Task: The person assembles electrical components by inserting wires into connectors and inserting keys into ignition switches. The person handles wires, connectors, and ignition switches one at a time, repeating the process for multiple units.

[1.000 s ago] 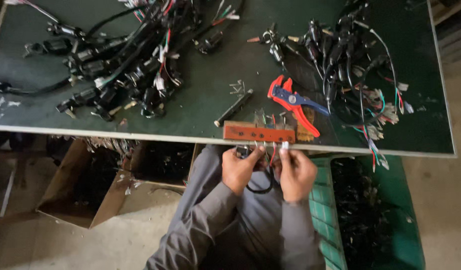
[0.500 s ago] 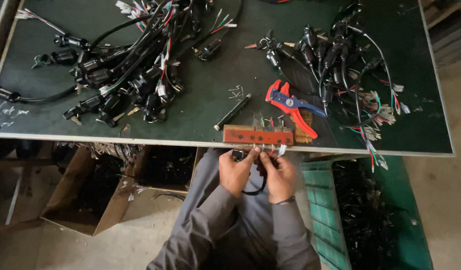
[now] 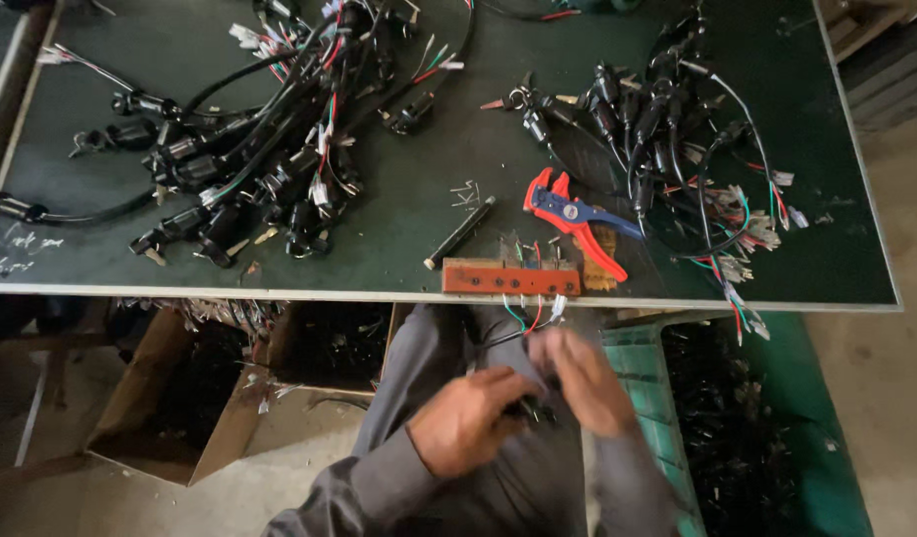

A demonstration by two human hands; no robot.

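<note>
Head view:
Hands: two. The left hand (image 3: pixel 468 418) and the right hand (image 3: pixel 583 383) are close together over the lap, below the table (image 3: pixel 130 268) edge. Both look blurry.
Left hand: curled shut on a small black part (image 3: pixel 531 408).
Right hand: fingers bent near the same part; too blurry to tell if it grips.
Wires (image 3: pixel 530 313): thin red, green and white ones run up from the part to the block.
Block (image 3: pixel 511 277): one, long, red-brown, flat, at the table edge.
Pliers (image 3: pixel 576 219): one, red and blue handles, just behind the block.
Rod (image 3: pixel 460 232): one, black, thin.
Cable piles: two, black and tangled, left pile (image 3: pixel 259 149) and right pile (image 3: pixel 667 129).
Boxes (image 3: pixel 150 398): brown cardboard, under the table.
Crate (image 3: pixel 647 398): one, green plastic.
</note>
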